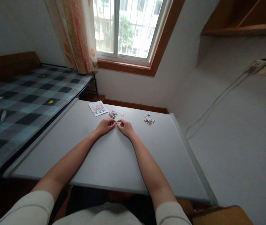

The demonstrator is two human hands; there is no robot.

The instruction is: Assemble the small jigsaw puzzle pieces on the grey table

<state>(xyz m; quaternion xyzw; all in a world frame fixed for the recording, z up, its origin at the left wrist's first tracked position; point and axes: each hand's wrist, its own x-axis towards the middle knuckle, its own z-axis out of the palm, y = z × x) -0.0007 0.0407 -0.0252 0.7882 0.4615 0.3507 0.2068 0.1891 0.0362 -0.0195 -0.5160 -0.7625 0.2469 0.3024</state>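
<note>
The left hand (pixel 107 125) and right hand (pixel 125 127) nearly meet at the bench (pixel 95 162), a tiny dark piece (pixel 116 123) between them, close to both. Both look almost closed; which one holds the piece cannot be told.

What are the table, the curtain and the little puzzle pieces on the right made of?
Table: maybe laminated board, as it looks pale and smooth with a faint sheen.
Curtain: probably cloth, fairly matte, because it hangs in folds.
Puzzle pieces: perhaps printed card, since they look flat and colourful; too small to tell if shiny.
</note>
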